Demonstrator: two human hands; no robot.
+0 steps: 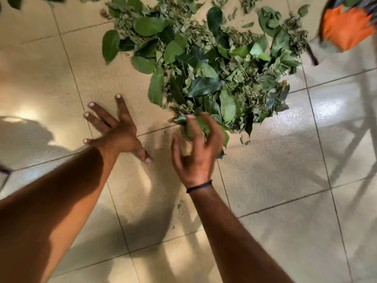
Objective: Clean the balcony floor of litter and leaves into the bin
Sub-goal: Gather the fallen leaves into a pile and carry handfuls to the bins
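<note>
A large pile of green and dried leaves (206, 58) lies on the beige tiled floor (61, 82), spreading from the top middle toward the centre. My left hand (116, 129) is spread flat, fingers straight, over bare tile just left of the pile's near end. My right hand (197, 148) has its fingers curved and reaches into the near tip of the pile, fingertips among a few green leaves (195, 125). Whether it grips them is unclear. No bin can be made out in view.
An orange object (346, 27) with dark bristle-like parts sits blurred at the top right. Pale slanted legs of a stand or chair (355, 139) run down the right side. Small leaf crumbs (179, 205) dot the tile near my right forearm.
</note>
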